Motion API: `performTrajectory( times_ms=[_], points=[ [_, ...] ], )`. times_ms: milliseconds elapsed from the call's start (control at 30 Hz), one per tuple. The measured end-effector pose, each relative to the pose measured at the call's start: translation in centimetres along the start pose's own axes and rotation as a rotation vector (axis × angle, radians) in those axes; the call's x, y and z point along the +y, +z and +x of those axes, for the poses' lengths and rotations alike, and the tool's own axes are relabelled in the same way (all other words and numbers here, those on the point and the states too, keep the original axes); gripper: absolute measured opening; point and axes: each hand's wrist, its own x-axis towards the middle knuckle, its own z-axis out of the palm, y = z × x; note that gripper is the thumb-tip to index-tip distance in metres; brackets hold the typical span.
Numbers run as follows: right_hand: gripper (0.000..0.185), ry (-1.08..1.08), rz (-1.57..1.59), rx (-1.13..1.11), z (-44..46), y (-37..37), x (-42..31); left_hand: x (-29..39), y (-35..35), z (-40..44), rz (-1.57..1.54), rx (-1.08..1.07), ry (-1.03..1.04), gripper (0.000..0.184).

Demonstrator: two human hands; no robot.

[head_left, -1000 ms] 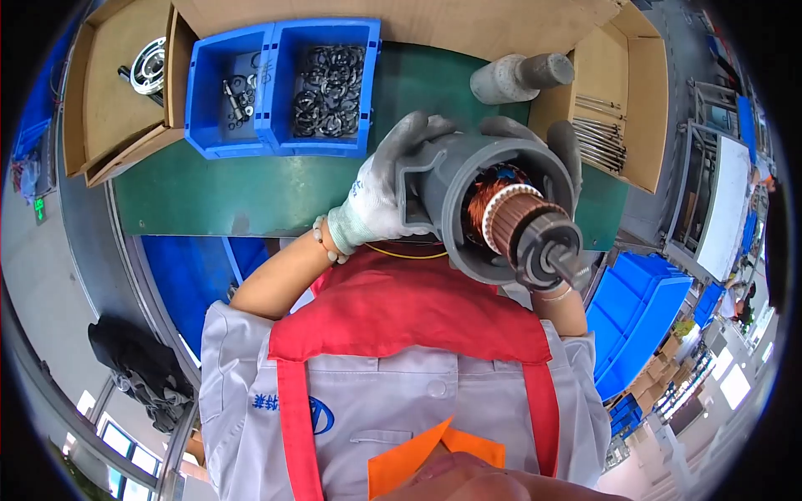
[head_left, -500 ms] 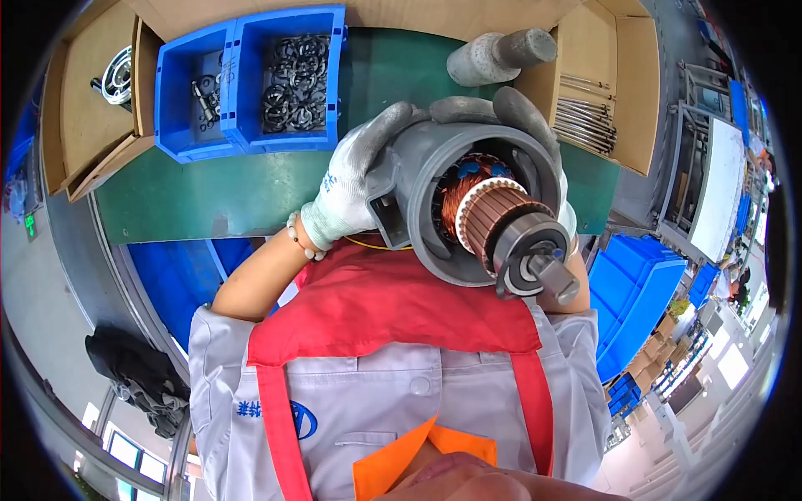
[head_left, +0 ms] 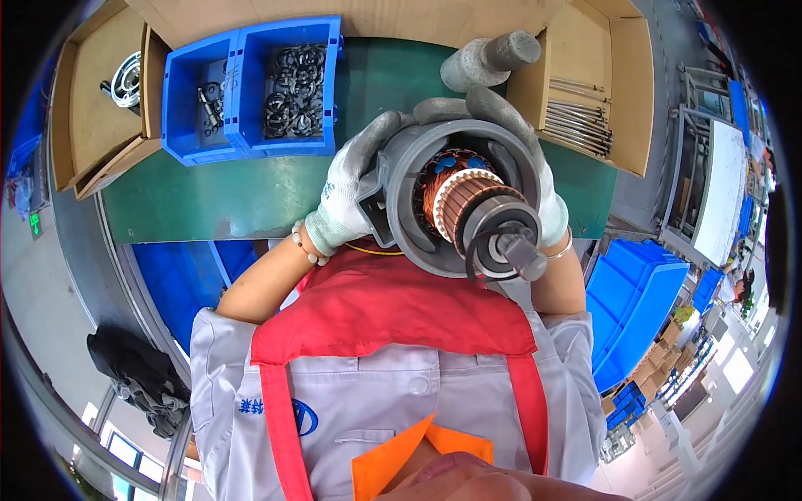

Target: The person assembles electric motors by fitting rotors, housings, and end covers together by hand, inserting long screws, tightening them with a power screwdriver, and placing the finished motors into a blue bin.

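My left hand [head_left: 349, 185], in a white glove with grey-coated fingers, grips the left side of a grey motor housing [head_left: 403, 213]. My right hand [head_left: 541, 175], gloved alike, is wrapped round the housing's right and far side. The housing is held up in front of my chest with its open end towards me. Inside it sits an armature with copper windings [head_left: 436, 194] and a ribbed copper commutator [head_left: 468, 204]. A bearing [head_left: 501, 224] and a metal shaft end [head_left: 525, 257] stick out towards me. A thin dark ring [head_left: 473, 257] hangs beside the bearing.
Two blue bins [head_left: 249, 152] with small metal parts stand on the green table [head_left: 267, 188]. A grey metal cylinder piece [head_left: 474, 68] stands beside a cardboard box of long rods [head_left: 578, 125]. Another cardboard box [head_left: 98, 108] is at left. Blue crates [head_left: 635, 292] stand at right.
Both hands have moved slightly left with the motor housing and armature. The dark ring beside the bearing shows more clearly now. Both hands keep their grip.
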Motion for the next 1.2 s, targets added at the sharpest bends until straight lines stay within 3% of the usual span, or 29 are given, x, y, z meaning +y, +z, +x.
performTrajectory(
  times_ms=[133, 200, 233, 267, 333, 400, 433, 500, 533, 567, 633, 700, 733, 900, 933, 1133, 1200],
  points=[
    [0.125, -0.012, 0.018, -0.058, 0.6, 0.2, -0.6, 1.3, -0.4, 0.3, -0.123, -0.054, -0.202, 0.091],
    [0.128, -0.185, -0.397, -0.17, 0.2, -0.9, -1.1, 1.1, -0.3, 0.2, -0.047, -0.046, -0.152, 0.095],
    [0.131, -0.265, -0.393, -0.066, -1.0, -1.0, -1.3, 0.3, 0.2, -0.6, -0.046, 0.022, 0.001, 0.103],
    [0.122, -0.461, -0.364, 0.001, -1.7, -2.0, -1.6, 0.4, 0.5, -2.8, -0.385, -0.02, -0.51, 0.113],
    [0.095, -0.485, -0.136, 0.505, -5.4, -2.2, -1.6, 2.2, -0.9, -3.1, -0.263, -0.068, -0.582, 0.119],
    [0.068, -0.316, -0.394, 0.881, -9.1, -4.2, 0.0, 3.3, -2.4, -4.8, -0.212, -0.014, -0.433, 0.117],
    [0.056, -0.242, -0.551, 0.892, -10.3, -4.9, 1.4, 3.7, -3.3, -5.6, -0.148, 0.058, -0.305, 0.114],
    [0.073, -0.039, -0.903, 0.819, -10.3, -3.3, 2.5, 4.0, -4.3, -6.3, -0.08, 0.177, -0.067, 0.106],
    [0.086, -0.135, -1.1, 0.806, -10.2, -3.9, 4.6, 4.0, -4.5, -6.4, -0.076, 0.227, 0.041, 0.1],
    [0.088, -0.102, -1.196, 0.833, -9.6, -4.2, 6.0, 4.7, -4.4, -6.0, -0.103, 0.294, 0.099, 0.089],
    [0.09, -0.086, -1.287, 0.86, -9.3, -4.2, 6.7, 6.0, -4.8, -4.5, -0.106, 0.273, 0.158, 0.086],
    [0.09, -0.044, -1.086, 0.737, -9.2, -4.7, 5.9, 7.6, -5.5, -1.9, -0.021, 0.237, 0.26, 0.075],
    [0.089, -0.034, -0.813, 0.708, -9.7, -4.3, 4.8, 9.3, -6.0, -0.2, 0.085, 0.194, 0.266, 0.07],
    [0.1, -0.403, -0.305, 0.438, -8.9, 1.2, -5.2, 12.8, -6.1, 5.3, 0.283, 0.086, 0.323, 0.065],
    [0.095, -0.503, -0.299, 0.438, -8.0, 1.6, -5.9, 13.4, -6.2, 6.3, 0.339, 0.027, 0.32, 0.069],
    [0.099, -0.462, -0.665, 0.469, -3.8, 3.1, -9.8, 14.3, -5.8, 8.6, 0.344, -0.017, 0.326, 0.056],
    [0.096, -0.552, -1.113, 0.409, -3.6, 2.8, -9.9, 15.0, -6.0, 8.7, 0.304, -0.035, 0.239, 0.048]
  ],
)
